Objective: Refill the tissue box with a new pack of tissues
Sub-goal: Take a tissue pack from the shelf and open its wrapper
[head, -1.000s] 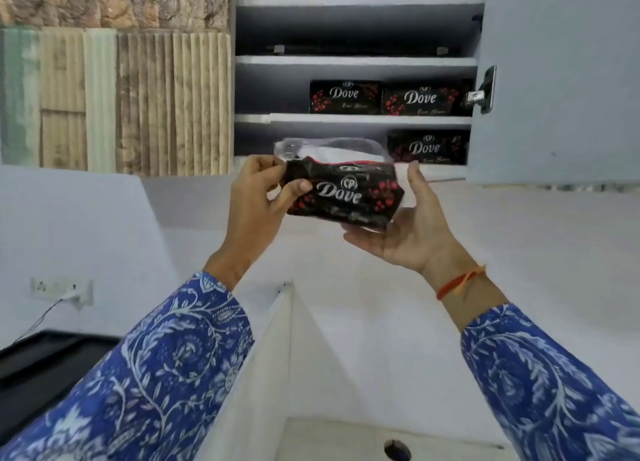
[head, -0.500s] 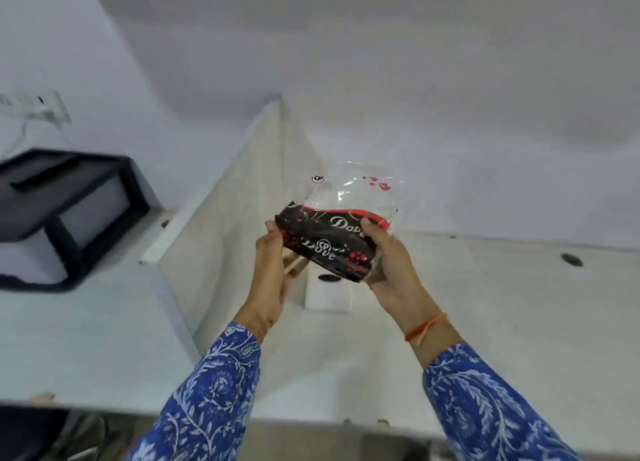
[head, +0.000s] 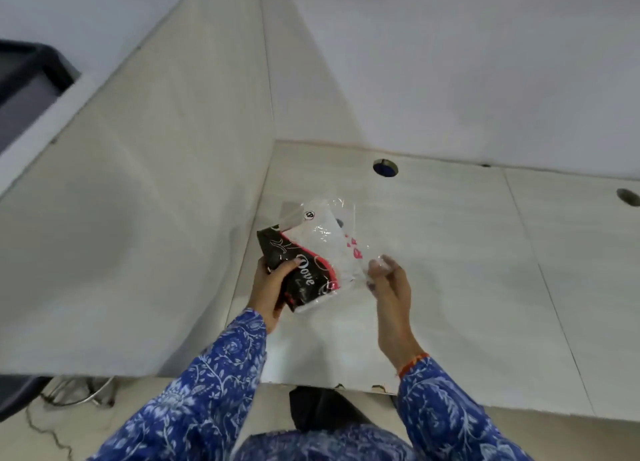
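A pack of tissues in black, red and clear plastic wrap marked "Dove" hangs above the white desk. My left hand grips its black lower end, thumb across the front. My right hand pinches the loose clear edge of the wrap on the right side. White tissues show through the clear part. The tissue box is not visible; the pack and my hands cover the spot where a white box stood.
A pale divider panel rises along the desk's left side. Two round cable holes sit near the back wall. A black object lies beyond the divider. Cables lie on the floor below.
The view swung down from the shelf of packs to the desk. The pack came down with my hands, turned upright, and my right hand shifted from under it to its clear edge.
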